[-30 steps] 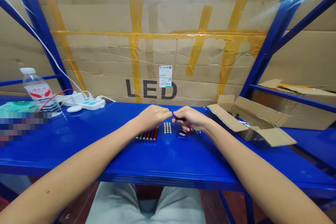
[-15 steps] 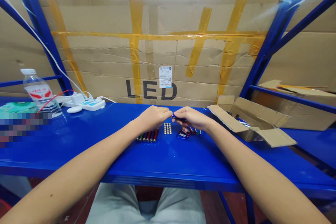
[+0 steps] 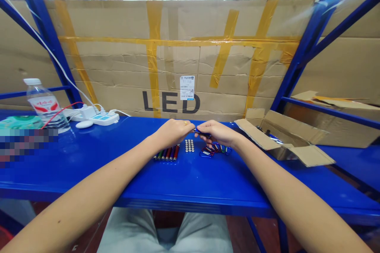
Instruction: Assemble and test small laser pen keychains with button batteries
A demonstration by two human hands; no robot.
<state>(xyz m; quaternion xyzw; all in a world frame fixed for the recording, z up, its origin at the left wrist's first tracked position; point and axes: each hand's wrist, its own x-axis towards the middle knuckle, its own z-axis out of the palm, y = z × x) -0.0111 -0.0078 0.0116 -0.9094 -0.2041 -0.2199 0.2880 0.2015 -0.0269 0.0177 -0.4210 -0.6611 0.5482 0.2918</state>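
Observation:
Between my hands, above the blue table (image 3: pixel 190 182), is a slim dark metal tube (image 3: pixel 203 133) with a blue sheen, shaped like a pen flashlight. My left hand (image 3: pixel 175 130) has its fingers pinched at the tube's left end. The fingers of my right hand (image 3: pixel 218 132) are wrapped round its other end and hide part of it. Under my left hand lies a row of coloured metal tubes (image 3: pixel 168 154) in red, blue, green and dark tones. Beside them, small silver button cells (image 3: pixel 189 145) form a neat grid. Coloured carabiners (image 3: pixel 215 150) lie below my right hand.
An open cardboard box (image 3: pixel 285 134) with dark and blue items inside stands on the right. At the left are a water bottle (image 3: pixel 46 104), a power strip (image 3: pixel 102 118) and a white oval object (image 3: pixel 84 124). A large cardboard sheet (image 3: pixel 124 67) closes off the back.
Both hands stay almost in place around the dark tube, with only a slight shift of the fingers. The tubes, button cells and carabiners lie as before.

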